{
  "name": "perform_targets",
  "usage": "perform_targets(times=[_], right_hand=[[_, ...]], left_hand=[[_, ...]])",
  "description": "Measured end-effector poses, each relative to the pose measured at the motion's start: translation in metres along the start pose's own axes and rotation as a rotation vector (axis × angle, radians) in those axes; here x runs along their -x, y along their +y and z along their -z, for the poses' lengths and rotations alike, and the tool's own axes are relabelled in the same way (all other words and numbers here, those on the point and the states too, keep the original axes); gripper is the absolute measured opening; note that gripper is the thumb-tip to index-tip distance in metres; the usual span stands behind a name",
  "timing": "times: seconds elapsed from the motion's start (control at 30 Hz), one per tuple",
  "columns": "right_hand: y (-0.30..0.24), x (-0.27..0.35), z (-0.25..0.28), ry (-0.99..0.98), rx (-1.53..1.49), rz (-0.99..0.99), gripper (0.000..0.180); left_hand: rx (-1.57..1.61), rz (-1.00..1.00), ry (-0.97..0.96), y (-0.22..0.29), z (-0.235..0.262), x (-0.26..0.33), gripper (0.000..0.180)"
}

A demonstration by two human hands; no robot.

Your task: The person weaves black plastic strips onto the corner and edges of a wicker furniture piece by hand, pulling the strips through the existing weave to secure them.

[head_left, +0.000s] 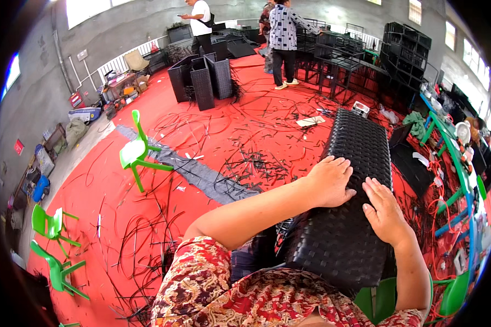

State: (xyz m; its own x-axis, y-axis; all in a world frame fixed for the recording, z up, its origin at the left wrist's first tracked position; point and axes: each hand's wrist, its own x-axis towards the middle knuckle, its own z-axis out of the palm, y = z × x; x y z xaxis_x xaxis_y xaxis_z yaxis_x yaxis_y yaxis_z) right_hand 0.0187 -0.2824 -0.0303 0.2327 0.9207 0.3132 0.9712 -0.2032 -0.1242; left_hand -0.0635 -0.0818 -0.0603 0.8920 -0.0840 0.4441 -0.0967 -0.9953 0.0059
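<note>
A long black woven panel point(360, 136), its flat strips interlaced, lies before me and reaches from near my body away across the floor. My left hand point(331, 182) rests on its upper face near the left edge, fingers stretched out and pointing away. Flat on the weave near the right edge lies my right hand point(385, 212), its fingers extended toward the left hand. A narrow gap of black weave shows between the two hands. Neither hand grips anything. The underside of the woven piece is hidden.
Green chairs point(138, 150) stand at the left on a red floor covering point(202, 141) strewn with black strips. Black woven boxes point(203, 82) and stacked frames point(338, 54) stand farther back, near other people point(283, 35). A cluttered green-framed table point(447, 141) is at the right.
</note>
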Motion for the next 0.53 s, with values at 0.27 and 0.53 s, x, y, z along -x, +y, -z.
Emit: perform_targets(times=[0.27, 0.53], right_hand=[[-0.015, 0.03, 0.005, 0.273, -0.454, -0.162, 0.05], [-0.08, 0.122, -0.067, 0.471, -1.382, -0.238, 0.102]], left_hand=[[0.199, -0.085, -0.033, -0.016, 0.025, 0.004, 0.034], [1.1, -0.139, 0.017, -0.026, -0.012, -0.009, 0.049]])
